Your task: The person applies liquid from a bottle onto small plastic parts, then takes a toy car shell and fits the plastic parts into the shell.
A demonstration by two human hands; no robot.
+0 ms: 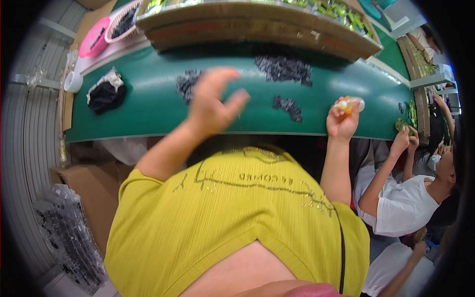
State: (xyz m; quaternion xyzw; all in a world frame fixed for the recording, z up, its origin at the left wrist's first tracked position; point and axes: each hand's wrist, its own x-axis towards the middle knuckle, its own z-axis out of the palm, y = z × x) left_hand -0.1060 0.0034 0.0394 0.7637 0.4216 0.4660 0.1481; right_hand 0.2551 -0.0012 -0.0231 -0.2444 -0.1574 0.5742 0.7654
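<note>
My left hand [210,106] is over the green table, blurred by motion, with its thumb and fingers apart and nothing visible in them. Just behind it lies a pile of small black parts [187,85], partly covered by the hand. Raised at the right, my right hand [342,121] is closed around a small clear bottle [350,105] with a pale tip and amber contents. Between the hands are a small cluster of black parts [288,108] and, farther back, a larger heap of black parts [283,69].
A long cardboard box [257,32] of green-and-clear items spans the table's far side. A black-and-white cloth bundle [107,92], white tape roll [73,82], pink basin [94,37] and basket [123,22] stand left. At right a co-worker's hands [404,141] hold a green piece.
</note>
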